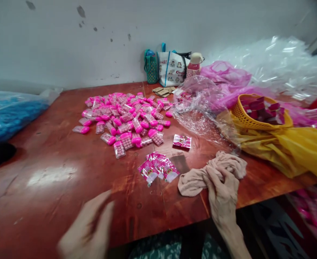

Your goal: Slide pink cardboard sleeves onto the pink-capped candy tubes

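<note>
My right hand [224, 194] grips a crumpled beige cloth [192, 181] near the table's front edge. My left hand [90, 226], blurred by motion, is over the front of the table with thumb and fingers apart and nothing visible between them. Beyond and between the hands lie several shiny pink printed sachets [158, 167], fanned over one another. A small stack of pink labels [182, 141] sits behind the cloth. Farther back spreads a heap of clear containers with pink caps [127, 126], filled with small pink balls.
On the right, a yellow basket [246, 120] of dark red pieces rests on yellow plastic [279, 147]. Clear film [198, 108] and pink bags [225, 73] lie behind. A printed bag [171, 68] and bottles [194, 64] stand by the wall. A bag of blue items [13, 111] is left.
</note>
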### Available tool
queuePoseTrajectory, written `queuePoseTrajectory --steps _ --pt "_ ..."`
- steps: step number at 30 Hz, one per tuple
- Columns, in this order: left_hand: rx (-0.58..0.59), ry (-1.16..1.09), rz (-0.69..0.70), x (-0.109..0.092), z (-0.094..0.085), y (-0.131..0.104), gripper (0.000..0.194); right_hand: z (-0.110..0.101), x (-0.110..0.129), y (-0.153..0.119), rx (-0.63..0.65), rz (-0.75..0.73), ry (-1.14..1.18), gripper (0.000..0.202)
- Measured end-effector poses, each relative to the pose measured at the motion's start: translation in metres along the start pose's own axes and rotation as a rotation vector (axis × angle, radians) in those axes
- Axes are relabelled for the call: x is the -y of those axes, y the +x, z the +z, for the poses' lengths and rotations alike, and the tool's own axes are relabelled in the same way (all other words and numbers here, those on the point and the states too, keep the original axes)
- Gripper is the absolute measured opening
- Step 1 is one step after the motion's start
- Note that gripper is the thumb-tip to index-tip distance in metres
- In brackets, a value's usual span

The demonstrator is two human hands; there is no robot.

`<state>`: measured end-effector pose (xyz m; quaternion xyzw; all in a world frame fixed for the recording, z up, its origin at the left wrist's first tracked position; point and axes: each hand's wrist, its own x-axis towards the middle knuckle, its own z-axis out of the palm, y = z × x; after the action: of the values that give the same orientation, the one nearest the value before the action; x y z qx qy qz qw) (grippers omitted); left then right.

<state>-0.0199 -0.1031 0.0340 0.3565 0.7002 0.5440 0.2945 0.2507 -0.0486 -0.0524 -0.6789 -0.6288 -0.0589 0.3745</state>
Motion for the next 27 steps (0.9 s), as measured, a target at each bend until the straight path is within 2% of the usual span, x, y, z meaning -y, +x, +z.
queuePoseTrajectory --steps 1,4,5,7,8,10,14,16,18,21,25,27 --pt "0.139 0.09 0.139 -0.005 0.027 -0.005 0.026 -0.001 -0.001 0.0 -0.029 0.007 0.033 0.023" --pt "0.608 0.399 0.699 -0.011 0.121 -0.031 0.029 -0.003 -0.005 0.001 -0.079 0.013 0.115 0.021" --pt "0.659 0.505 0.823 -0.009 0.149 -0.041 0.029 -0.003 -0.006 0.001 -0.072 0.007 0.13 0.022" --pt "0.657 0.561 0.838 0.001 0.19 -0.056 0.03 -0.003 -0.009 0.001 -0.036 -0.002 0.146 0.024" --pt "0.657 0.58 0.838 0.007 0.201 -0.06 0.028 -0.003 -0.01 0.001 -0.021 0.003 0.146 0.024" --pt "0.692 0.57 0.847 0.019 0.208 -0.059 0.02 -0.002 -0.012 0.002 -0.011 0.033 0.138 0.022" --pt "0.737 0.468 0.851 0.025 0.184 -0.044 0.014 -0.001 -0.012 0.002 -0.024 0.073 0.152 0.021" --pt "0.671 0.484 0.797 0.022 0.17 -0.038 0.019 -0.002 -0.012 0.002 -0.029 0.076 0.165 0.021" --pt "0.576 0.62 0.755 0.021 0.163 -0.032 0.018 -0.003 -0.01 0.001 -0.029 0.083 0.166 0.021" --pt "0.537 0.771 0.768 0.024 0.166 -0.026 0.014 -0.003 -0.01 0.002 -0.024 0.078 0.156 0.023" --pt "0.529 0.744 0.751 0.029 0.18 -0.024 0.012 -0.005 -0.011 0.01 0.001 0.076 0.122 0.02" --pt "0.53 0.702 0.733 0.029 0.18 -0.023 0.013 -0.007 -0.006 0.016 -0.027 0.063 0.082 0.017"
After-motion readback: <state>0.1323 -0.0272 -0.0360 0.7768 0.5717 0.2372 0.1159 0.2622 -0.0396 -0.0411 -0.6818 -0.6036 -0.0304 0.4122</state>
